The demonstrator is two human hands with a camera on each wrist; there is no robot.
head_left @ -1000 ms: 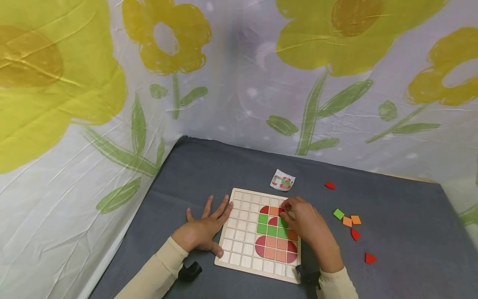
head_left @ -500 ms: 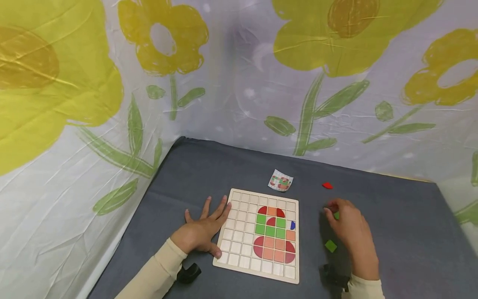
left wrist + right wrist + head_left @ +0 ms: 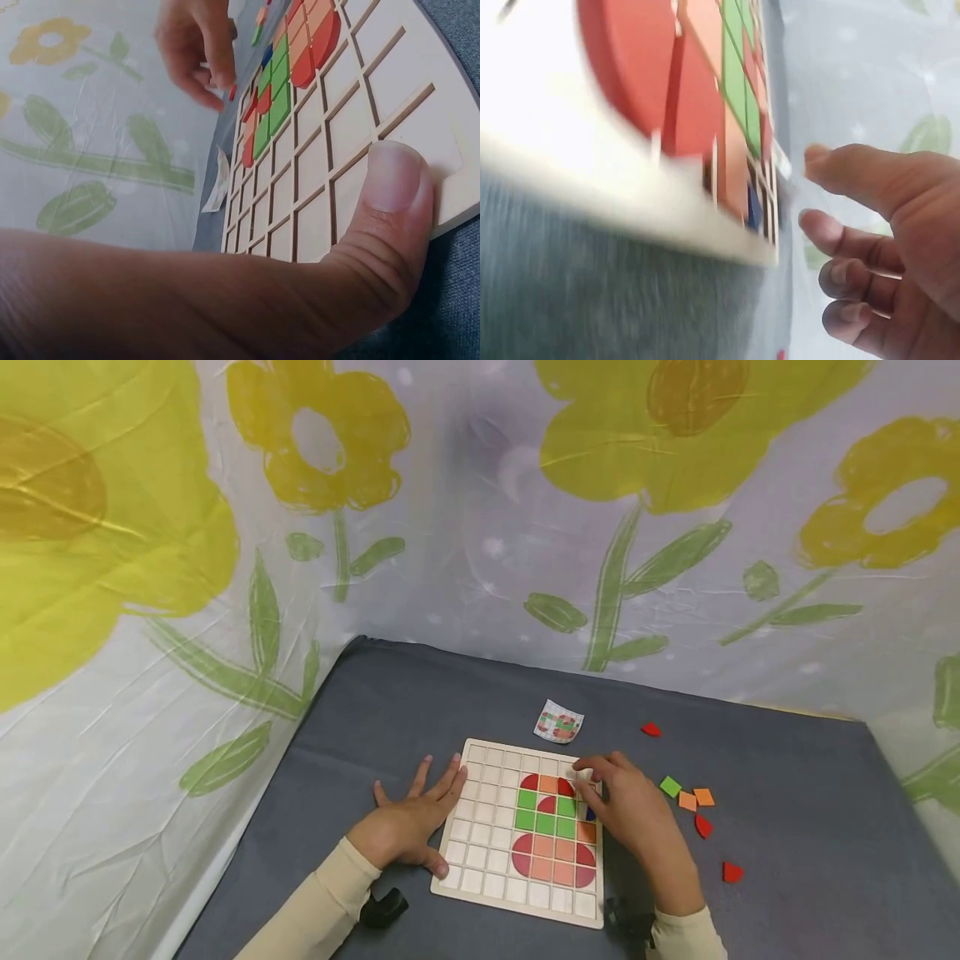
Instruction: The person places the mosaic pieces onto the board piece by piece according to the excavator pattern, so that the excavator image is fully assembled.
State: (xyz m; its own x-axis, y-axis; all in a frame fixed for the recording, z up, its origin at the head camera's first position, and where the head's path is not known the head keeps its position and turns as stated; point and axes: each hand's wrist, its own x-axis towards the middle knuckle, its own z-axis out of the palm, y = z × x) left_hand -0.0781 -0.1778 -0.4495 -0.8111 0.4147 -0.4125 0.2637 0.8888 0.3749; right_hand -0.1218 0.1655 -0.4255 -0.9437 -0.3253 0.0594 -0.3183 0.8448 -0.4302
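Note:
A light wooden grid board lies on the dark cloth. Green squares, orange squares and red quarter rounds fill part of its right half, with a dark blue piece near the right edge. My left hand rests spread at the board's left side, its thumb on the near corner in the left wrist view. Above the upper right corner hovers my right hand. In the right wrist view its thumb and forefinger are apart, with nothing seen between them.
A small pattern card lies beyond the board. To the right are a loose green square, orange squares and red pieces. Another red piece lies farther back. Flower-printed curtain surrounds the table.
My right hand left the board's upper right for the loose pieces, then came back over the board. A red quarter round now shows where its fingers were. My left hand has stayed put.

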